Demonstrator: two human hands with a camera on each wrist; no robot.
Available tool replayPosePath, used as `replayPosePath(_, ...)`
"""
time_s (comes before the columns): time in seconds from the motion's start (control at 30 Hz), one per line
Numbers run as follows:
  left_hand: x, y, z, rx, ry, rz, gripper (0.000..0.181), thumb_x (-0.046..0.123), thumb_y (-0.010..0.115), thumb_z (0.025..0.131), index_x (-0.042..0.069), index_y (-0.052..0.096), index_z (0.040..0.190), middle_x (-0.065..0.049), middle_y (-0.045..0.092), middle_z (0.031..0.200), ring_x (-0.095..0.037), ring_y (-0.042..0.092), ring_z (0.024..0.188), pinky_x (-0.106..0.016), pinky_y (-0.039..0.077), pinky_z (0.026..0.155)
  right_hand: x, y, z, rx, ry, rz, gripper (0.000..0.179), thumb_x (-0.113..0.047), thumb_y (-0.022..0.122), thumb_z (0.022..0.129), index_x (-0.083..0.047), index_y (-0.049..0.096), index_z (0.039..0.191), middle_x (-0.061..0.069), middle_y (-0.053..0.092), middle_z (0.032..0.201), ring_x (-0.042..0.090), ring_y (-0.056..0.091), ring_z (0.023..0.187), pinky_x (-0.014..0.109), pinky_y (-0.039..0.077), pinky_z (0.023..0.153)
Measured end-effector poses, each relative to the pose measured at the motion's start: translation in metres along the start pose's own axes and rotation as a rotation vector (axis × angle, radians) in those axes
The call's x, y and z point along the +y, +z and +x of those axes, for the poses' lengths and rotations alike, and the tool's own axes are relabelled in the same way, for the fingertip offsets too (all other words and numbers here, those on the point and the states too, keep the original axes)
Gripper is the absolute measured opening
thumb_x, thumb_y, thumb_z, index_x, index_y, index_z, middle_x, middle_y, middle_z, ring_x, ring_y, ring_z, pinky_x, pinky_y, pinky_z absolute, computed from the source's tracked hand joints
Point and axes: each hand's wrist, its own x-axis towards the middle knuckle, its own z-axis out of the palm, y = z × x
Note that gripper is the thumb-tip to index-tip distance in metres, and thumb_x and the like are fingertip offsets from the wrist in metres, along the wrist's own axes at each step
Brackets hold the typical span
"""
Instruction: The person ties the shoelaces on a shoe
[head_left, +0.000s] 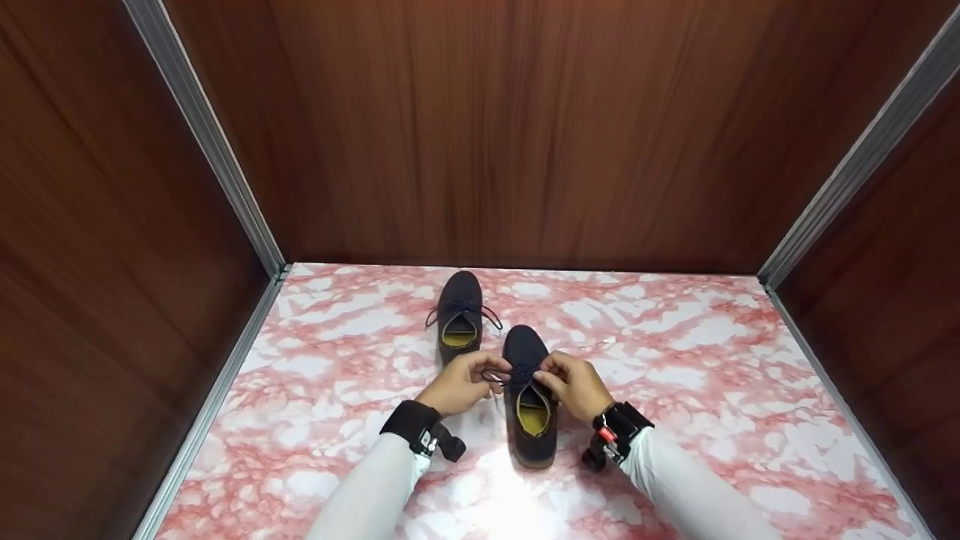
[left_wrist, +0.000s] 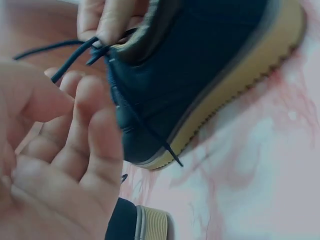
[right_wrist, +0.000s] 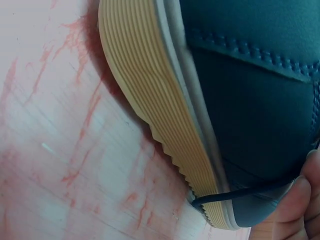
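Note:
A dark navy lace-up shoe point(head_left: 525, 343) with a yellow insole stands on the surface between both hands, its toe pointing away from me. My left hand point(head_left: 460, 384) pinches a dark shoelace point(left_wrist: 75, 57) on the left side of this shoe. On the other side, my right hand point(head_left: 576, 384) has its thumb and fingertips pinched on the lace close to the knot. One loose lace end point(left_wrist: 172, 152) hangs down the shoe's side in the left wrist view. The tan ridged sole point(right_wrist: 150, 85) fills much of the right wrist view.
The matching navy shoe point(head_left: 459, 289) stands farther back and to the left, its laces tied with loops spreading sideways. A red-and-white marbled surface point(head_left: 675, 360) lies underneath. Brown wood-look panels point(head_left: 480, 135) with metal corner rails point(head_left: 217, 135) enclose the back and sides.

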Motion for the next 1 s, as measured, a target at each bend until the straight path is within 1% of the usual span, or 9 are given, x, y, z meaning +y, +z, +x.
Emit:
replayPosePath(0.07,-0.002,-0.002,0.001,0.036,-0.031,-0.032,0.04,-0.019,0.044,0.09,-0.01,0.063,0.125,-0.033,0.068,0.125,-0.034,0.072,0.097,-0.023,0.056,0.076,0.0,0.001,0.0,0.001,-0.01,0.003,0.013,-0.017,0.074,0.097,-0.009,0.065,0.091,0.002,0.065,0.07,0.004,0.056,0.054,0.023,0.05,0.05)
replayPosePath(0.2,-0.005,-0.003,0.005,0.159,-0.061,-0.035,0.022,-0.006,0.053,0.102,-0.009,0.065,0.119,-0.035,0.07,0.114,-0.014,0.069,0.082,-0.023,0.057,0.071,0.001,0.001,0.0,0.008,-0.023,0.012,0.013,-0.016,0.075,0.096,-0.009,0.066,0.091,0.003,0.065,0.069,0.004,0.054,0.053,0.022,0.049,0.049)
replayPosePath(0.27,-0.006,-0.001,0.009,0.207,-0.075,-0.046,0.018,0.001,0.058,0.104,-0.008,0.067,0.116,-0.034,0.071,0.108,-0.011,0.068,0.077,-0.025,0.059,0.07,0.001,0.002,0.0,0.01,-0.029,0.016,0.013,-0.016,0.075,0.096,-0.008,0.065,0.09,0.004,0.065,0.068,0.004,0.054,0.052,0.022,0.049,0.048)
replayPosePath(0.33,-0.005,0.003,0.012,0.232,-0.085,-0.045,0.02,0.006,0.063,0.103,-0.008,0.068,0.115,-0.032,0.072,0.105,-0.011,0.067,0.074,-0.031,0.061,0.071,0.002,0.002,0.0,0.012,-0.033,0.017,0.014,-0.016,0.075,0.096,-0.008,0.065,0.09,0.004,0.064,0.067,0.004,0.053,0.052,0.022,0.049,0.048)
replayPosePath(0.47,-0.002,0.01,0.021,0.234,-0.101,0.008,0.021,0.011,0.067,0.101,-0.007,0.071,0.112,-0.032,0.073,0.103,-0.015,0.068,0.073,-0.036,0.063,0.07,0.002,0.002,0.0,0.014,-0.017,0.019,0.013,-0.016,0.076,0.095,-0.009,0.066,0.09,0.002,0.064,0.067,0.005,0.054,0.052,0.022,0.048,0.049)
replayPosePath(0.53,-0.001,0.014,0.024,0.223,-0.104,0.056,0.02,0.013,0.068,0.101,-0.004,0.074,0.109,-0.03,0.074,0.099,-0.016,0.068,0.071,-0.031,0.061,0.064,0.002,0.002,0.001,0.014,-0.003,0.023,0.013,-0.016,0.076,0.095,-0.009,0.066,0.09,0.002,0.065,0.068,0.005,0.055,0.052,0.022,0.049,0.049)
replayPosePath(0.7,0.003,0.021,0.03,0.196,-0.119,0.111,0.018,0.016,0.069,0.101,0.001,0.077,0.105,-0.015,0.075,0.086,-0.014,0.062,0.063,-0.017,0.047,0.052,0.0,0.002,0.001,0.012,0.016,0.026,0.013,-0.017,0.077,0.094,-0.01,0.067,0.089,0.003,0.066,0.069,0.009,0.058,0.053,0.022,0.05,0.05)
replayPosePath(0.87,0.005,0.028,0.033,0.19,-0.092,0.17,0.018,0.017,0.068,0.102,0.003,0.078,0.103,-0.005,0.072,0.079,-0.007,0.058,0.06,-0.016,0.046,0.056,-0.001,0.0,0.002,0.014,0.025,0.022,0.013,-0.018,0.077,0.094,-0.011,0.068,0.089,0.004,0.067,0.068,0.011,0.058,0.053,0.022,0.049,0.048)
replayPosePath(1.0,0.005,0.033,0.032,0.185,-0.086,0.155,0.016,0.015,0.068,0.101,0.001,0.077,0.099,-0.002,0.068,0.075,-0.003,0.054,0.058,-0.017,0.045,0.056,0.0,0.0,0.001,0.014,0.022,0.023,0.013,-0.018,0.077,0.094,-0.01,0.068,0.089,0.004,0.068,0.069,0.012,0.06,0.053,0.021,0.05,0.049)
